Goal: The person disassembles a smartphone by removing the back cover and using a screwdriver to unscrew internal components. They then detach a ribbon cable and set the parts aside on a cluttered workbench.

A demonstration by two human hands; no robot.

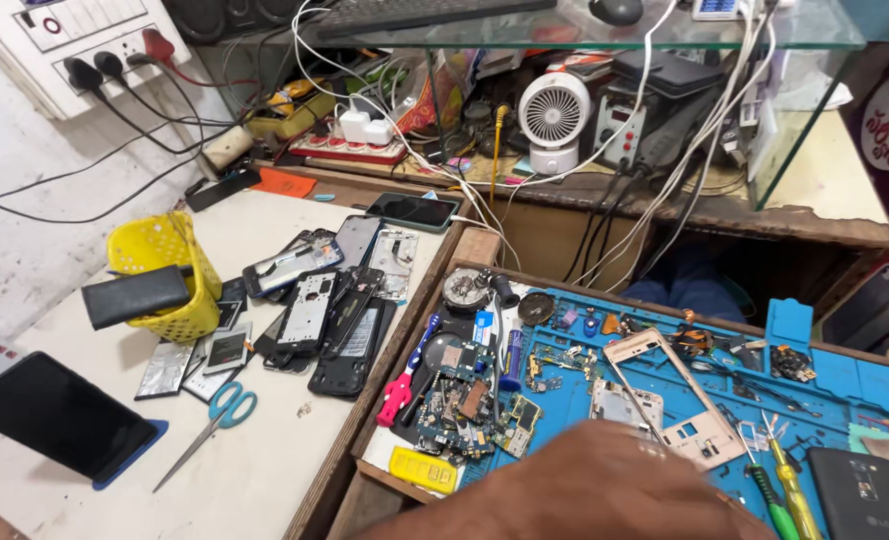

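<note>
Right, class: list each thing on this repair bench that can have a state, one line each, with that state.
Hand: low over the blue mat, blurred, holding nothing visible.
Phone frame: stripped bare, flat on the blue mat.
Scissors: shut, lying flat.
Yellow basket: upright, a dark wallet-like thing across it.
Small white fan: upright, spin not tellable.
Black phone: screen dark.

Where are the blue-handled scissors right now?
In the head view, the scissors lie on the pale table at the left, just below the pile of phone parts and right of the dark tablet, well clear of the hand.
</note>
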